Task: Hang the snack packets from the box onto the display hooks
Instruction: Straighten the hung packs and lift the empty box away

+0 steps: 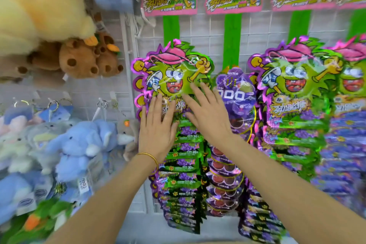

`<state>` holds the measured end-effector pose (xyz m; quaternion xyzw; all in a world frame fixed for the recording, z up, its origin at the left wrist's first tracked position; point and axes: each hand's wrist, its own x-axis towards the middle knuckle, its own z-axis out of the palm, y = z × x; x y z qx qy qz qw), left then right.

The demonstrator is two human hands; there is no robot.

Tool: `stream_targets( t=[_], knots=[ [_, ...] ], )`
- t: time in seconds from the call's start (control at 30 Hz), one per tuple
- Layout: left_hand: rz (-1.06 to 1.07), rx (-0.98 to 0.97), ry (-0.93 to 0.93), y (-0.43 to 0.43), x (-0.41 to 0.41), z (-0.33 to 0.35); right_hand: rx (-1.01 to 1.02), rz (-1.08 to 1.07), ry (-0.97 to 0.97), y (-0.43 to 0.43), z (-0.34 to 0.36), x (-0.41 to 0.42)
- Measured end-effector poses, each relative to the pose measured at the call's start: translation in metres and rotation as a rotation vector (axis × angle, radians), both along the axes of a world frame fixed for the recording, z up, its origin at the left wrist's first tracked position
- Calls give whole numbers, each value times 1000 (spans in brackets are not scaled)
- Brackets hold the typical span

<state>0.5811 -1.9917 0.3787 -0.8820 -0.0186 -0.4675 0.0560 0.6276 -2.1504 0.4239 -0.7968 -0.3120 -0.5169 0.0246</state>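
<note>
Centrally, a white wire grid (255, 24) is hung with a stack of green-and-purple snack packets (184, 164). The front packet (174, 73) is pressed by the left hand (156, 132) and right hand (208, 119), fingers straight and spread. A gold bangle (148, 155) is worn at the left wrist.

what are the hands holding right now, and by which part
Nothing is gripped. The left hand and right hand lie flat, fingers straight, against the lower half of the front green packet.
</note>
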Motion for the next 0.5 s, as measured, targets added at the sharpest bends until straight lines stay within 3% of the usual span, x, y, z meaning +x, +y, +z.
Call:
stream_targets(
  t=[0.23,0.33,0.5],
  knots=[
    [-80,-94,81,-16,-52,-82,62,163,138,-52,-89,-52],
    [-115,-151,193,-35,-86,-149,19,155,379,-86,-175,-78],
    [19,-323,530,-64,-149,-259,-100,-33,917,-129,-298,-110]
  ],
)
